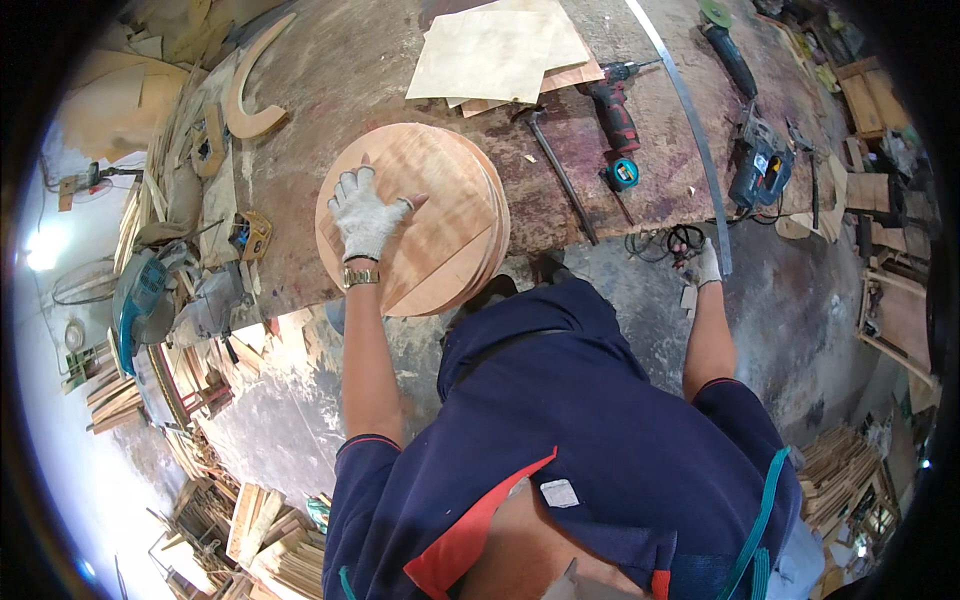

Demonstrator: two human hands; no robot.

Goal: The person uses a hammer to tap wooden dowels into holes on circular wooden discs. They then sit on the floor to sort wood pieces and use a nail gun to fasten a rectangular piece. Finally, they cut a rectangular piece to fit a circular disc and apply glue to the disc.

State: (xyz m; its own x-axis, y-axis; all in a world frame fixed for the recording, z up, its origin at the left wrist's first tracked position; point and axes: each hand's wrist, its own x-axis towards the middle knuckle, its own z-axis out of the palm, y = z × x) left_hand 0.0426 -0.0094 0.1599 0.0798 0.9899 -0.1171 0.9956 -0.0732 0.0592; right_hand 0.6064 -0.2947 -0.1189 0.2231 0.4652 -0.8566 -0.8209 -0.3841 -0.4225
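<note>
My left hand [368, 218], in a pale knit glove with bare fingertips, lies with its fingers spread on a stack of round plywood discs [455, 225]. The stack overhangs the near edge of the workbench. At right, just off that edge, my gloved right hand [708, 264] is beside the lower end of a long steel ruler [700, 130] and against a dark, looped cable [686, 238]. Its fingers are mostly hidden, so I cannot tell what they grip.
Plywood sheets [490, 55] lie at the bench's far side. Nearby are a cordless drill [613, 112], a dark metal bar [562, 175], a tape measure [622, 174], a jigsaw [757, 170] and an angle grinder [730, 55]. A curved wooden piece [245, 95] and a saw [145, 300] are leftward.
</note>
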